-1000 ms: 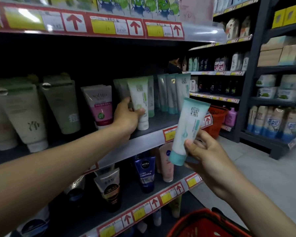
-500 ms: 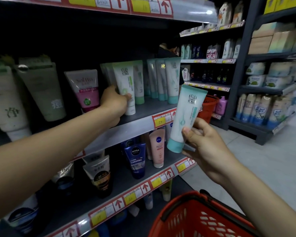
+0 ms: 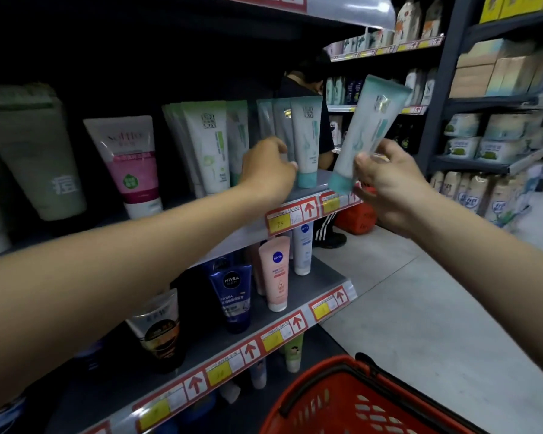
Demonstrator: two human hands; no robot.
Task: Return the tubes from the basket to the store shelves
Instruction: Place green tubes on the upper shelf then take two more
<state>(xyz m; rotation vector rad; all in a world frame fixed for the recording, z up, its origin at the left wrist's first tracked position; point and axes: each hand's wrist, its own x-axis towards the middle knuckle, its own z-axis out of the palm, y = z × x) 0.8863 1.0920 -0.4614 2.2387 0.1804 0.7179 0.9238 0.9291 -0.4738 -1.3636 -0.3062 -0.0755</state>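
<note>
Your right hand (image 3: 389, 183) grasps a teal tube (image 3: 367, 133), tilted, just off the shelf (image 3: 298, 195) edge; your left hand (image 3: 268, 169) w/ fingers curled on shelved tubes (image 3: 295, 133).

Person in dark top (image 3: 308, 89) down aisle; stacked boxes (image 3: 496, 70) on right rack.

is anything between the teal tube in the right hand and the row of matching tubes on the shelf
Only the left hand, which rests on the matching teal-capped tubes at the shelf's right end. The teal tube in the right hand hangs tilted just off that end, with open air between it and the shelf edge.
</note>
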